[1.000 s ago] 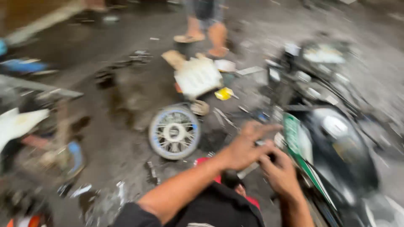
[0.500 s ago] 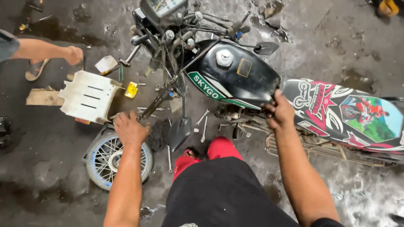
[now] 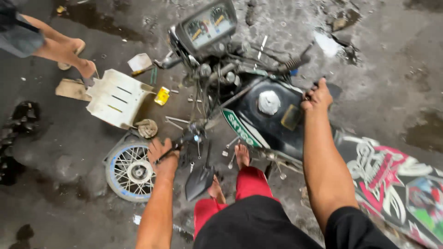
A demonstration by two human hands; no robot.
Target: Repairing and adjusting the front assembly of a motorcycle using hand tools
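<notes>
A motorcycle with a black fuel tank and a speedometer cluster leans across the wet concrete in front of me. My left hand is closed around its left handlebar grip, low by the detached wheel. My right hand grips the right handlebar end beside the tank. A colourful printed seat runs off to the lower right. My bare feet in red trousers stand next to the frame.
A spoked wheel with a blue rim lies flat at the left. A white plastic panel, a yellow box and loose bolts and tools scatter nearby. Another person's legs stand at the upper left. Dark parts sit at the left edge.
My view has swung up over the motorcycle. My left hand moved from the floor by the wheel onto the handlebar grip. My right hand shifted from the tank's rear up to the other handlebar.
</notes>
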